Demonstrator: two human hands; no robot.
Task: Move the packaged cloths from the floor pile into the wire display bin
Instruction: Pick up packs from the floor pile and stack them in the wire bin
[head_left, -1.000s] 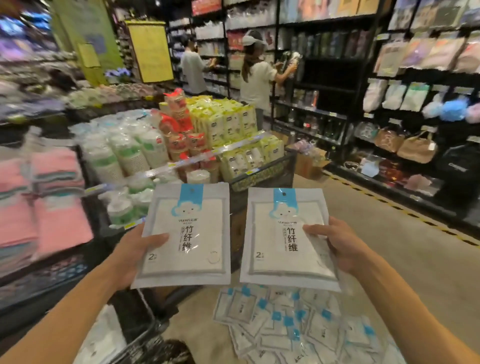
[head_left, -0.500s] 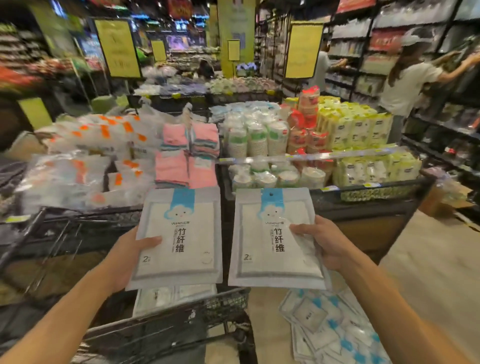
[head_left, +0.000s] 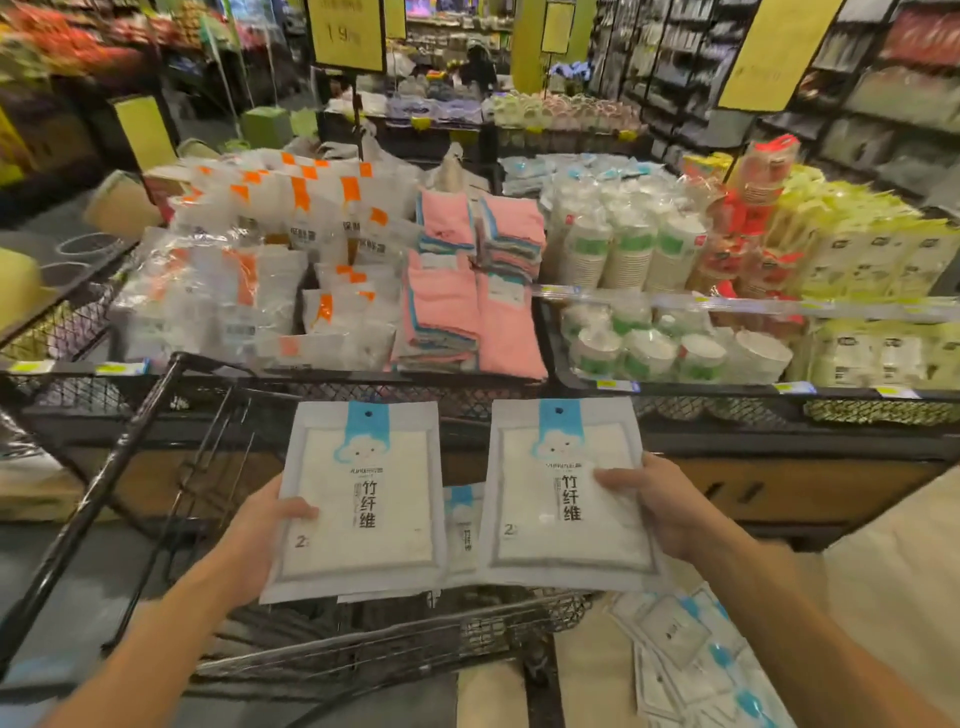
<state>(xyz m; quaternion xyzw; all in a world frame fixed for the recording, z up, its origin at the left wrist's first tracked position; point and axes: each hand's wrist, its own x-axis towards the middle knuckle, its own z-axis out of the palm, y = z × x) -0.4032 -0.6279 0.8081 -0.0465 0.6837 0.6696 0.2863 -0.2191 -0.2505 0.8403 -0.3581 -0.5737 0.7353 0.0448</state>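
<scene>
Floor pile (head_left: 691, 660) at 5 o'clock, many packs left. Left hand (head_left: 260, 530) pinches left pack (head_left: 358, 499), right hand (head_left: 660, 504) pinches right pack (head_left: 566, 488), both held flat over wire display bin (head_left: 395, 644) at 6 o'clock. Another pack (head_left: 462, 525) already inside. Best lower both level, release side by side, labels up. Pink cloths (head_left: 467, 291) at 12 o'clock.

2 white cloth packs (head_left: 358, 499) (head_left: 563, 493) flat above wire bin (head_left: 363, 644).

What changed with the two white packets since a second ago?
The person turned left, carrying both packets from above the floor pile to over the wire display bin. Unchanged: the left hand grips the left packet, the right hand grips the right packet; neither was let go.
</scene>
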